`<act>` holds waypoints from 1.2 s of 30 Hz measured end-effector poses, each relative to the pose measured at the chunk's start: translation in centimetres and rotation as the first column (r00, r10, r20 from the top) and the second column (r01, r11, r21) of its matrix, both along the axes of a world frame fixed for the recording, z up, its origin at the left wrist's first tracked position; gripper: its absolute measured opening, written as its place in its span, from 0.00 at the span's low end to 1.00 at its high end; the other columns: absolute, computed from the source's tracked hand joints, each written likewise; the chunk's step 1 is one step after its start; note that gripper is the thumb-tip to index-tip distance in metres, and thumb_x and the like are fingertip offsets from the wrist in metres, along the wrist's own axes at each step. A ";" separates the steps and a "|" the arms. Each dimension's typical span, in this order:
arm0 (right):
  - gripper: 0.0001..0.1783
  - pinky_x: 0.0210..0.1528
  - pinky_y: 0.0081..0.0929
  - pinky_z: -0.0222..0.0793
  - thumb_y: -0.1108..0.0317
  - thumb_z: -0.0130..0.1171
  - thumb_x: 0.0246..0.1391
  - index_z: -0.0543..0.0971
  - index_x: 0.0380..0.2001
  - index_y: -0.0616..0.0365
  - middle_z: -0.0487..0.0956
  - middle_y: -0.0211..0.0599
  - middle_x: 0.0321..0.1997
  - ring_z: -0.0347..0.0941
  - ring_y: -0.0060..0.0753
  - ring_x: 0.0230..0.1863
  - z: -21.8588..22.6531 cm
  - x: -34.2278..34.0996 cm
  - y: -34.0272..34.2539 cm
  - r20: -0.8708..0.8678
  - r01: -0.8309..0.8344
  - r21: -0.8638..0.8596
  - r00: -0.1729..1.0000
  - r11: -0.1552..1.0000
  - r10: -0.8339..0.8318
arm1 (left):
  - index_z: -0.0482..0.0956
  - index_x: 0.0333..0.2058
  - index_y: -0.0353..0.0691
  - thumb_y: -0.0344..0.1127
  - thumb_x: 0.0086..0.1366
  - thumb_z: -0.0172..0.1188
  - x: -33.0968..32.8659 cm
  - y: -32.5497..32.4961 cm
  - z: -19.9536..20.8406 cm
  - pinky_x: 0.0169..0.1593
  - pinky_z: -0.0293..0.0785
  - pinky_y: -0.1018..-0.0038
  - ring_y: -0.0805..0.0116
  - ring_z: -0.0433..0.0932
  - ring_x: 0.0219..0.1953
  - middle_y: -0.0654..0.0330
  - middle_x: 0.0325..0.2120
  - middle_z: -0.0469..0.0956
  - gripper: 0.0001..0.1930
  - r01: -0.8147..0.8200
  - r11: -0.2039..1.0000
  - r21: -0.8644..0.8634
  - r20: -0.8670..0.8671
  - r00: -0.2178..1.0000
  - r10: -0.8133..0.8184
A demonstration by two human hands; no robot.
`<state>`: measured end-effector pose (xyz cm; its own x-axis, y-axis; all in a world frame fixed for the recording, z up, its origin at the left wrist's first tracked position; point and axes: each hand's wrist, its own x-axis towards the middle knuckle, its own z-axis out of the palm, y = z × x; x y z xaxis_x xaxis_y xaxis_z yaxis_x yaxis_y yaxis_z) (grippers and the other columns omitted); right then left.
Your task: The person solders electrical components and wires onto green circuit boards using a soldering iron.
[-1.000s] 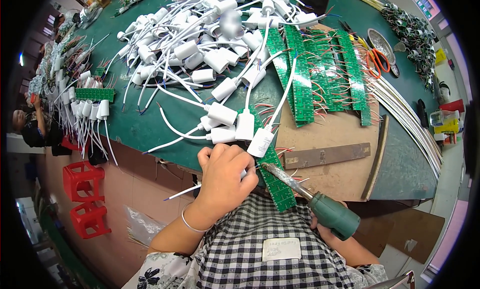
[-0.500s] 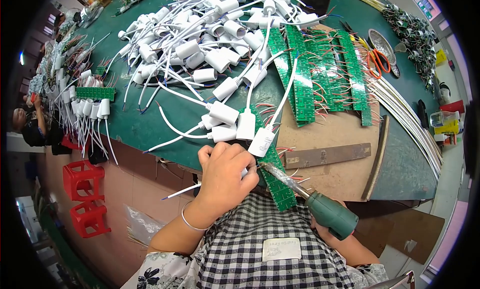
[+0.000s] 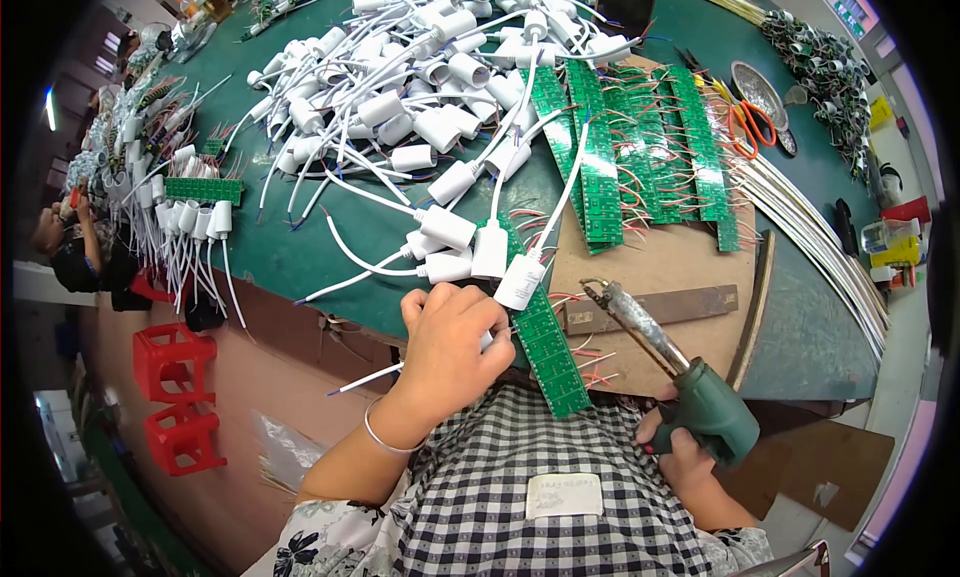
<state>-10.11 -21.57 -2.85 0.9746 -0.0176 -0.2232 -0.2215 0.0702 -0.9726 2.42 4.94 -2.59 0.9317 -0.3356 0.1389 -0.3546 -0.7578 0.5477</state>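
Note:
My left hand (image 3: 450, 342) is closed around a white lamp socket (image 3: 487, 341), mostly hidden by the fingers, beside a green circuit board strip (image 3: 550, 357). A white cable (image 3: 368, 379) with a blue wire end sticks out below that hand. My right hand (image 3: 685, 457) grips a green soldering gun (image 3: 715, 417) by its handle. Its bent tip (image 3: 592, 287) is up and apart from the strip, over the brown board. Several white sockets with cables, one of them (image 3: 520, 281) lying across the strip, rest just beyond my left hand. Thin red and white wires stick out along the strip's edge.
A heap of white sockets (image 3: 435, 127) covers the far middle of the green table. Wired circuit strips (image 3: 602, 177) lie right of it on a brown board (image 3: 640, 362) with a flat bar (image 3: 660, 309). Orange-handled scissors (image 3: 750, 127) are beyond. Red stools (image 3: 175, 362) stand left; a person sits far left.
My right hand has drawn the soldering gun to the right, and its tip has come away from the strip near my left fingers. The left hand has barely moved.

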 end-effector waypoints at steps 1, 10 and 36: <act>0.33 0.24 0.23 0.68 0.51 0.58 0.50 0.62 0.49 0.66 0.71 0.42 0.37 0.71 0.31 0.23 0.1 0.2 0.1 0.037 0.029 0.030 0.999 0.999 -0.030 | 0.73 0.21 0.44 0.31 0.44 0.57 0.0 0.0 0.0 0.42 0.51 0.65 0.65 0.65 0.34 0.66 0.23 0.68 0.03 -0.002 1.000 0.006 -0.007 1.000 0.002; 0.31 0.22 0.22 0.69 0.56 0.57 0.50 0.62 0.50 0.65 0.69 0.45 0.45 0.72 0.31 0.22 0.0 0.5 0.2 0.168 0.183 0.189 0.962 0.965 -0.216 | 0.74 0.23 0.44 0.32 0.46 0.60 -0.2 0.2 1.0 0.43 0.55 0.66 0.64 0.67 0.35 0.65 0.26 0.70 0.04 -0.026 1.000 0.009 0.013 1.000 0.026; 0.27 0.22 0.23 0.71 0.61 0.53 0.51 0.62 0.50 0.64 0.68 0.48 0.46 0.72 0.30 0.23 -1.2 0.3 -3.8 0.216 0.416 0.397 0.824 0.818 -0.524 | 0.73 0.47 0.49 0.43 0.50 0.63 15.8 0.9 5.5 0.52 0.58 0.54 0.54 0.63 0.52 0.55 0.49 0.66 0.24 -0.572 0.806 0.149 0.745 0.601 0.289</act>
<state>-9.80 -25.35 -4.06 0.8817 -0.4717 0.0049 0.2211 0.4041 -0.8876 18.26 5.82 2.92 0.6746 -0.0731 0.7346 -0.0848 -0.9962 -0.0212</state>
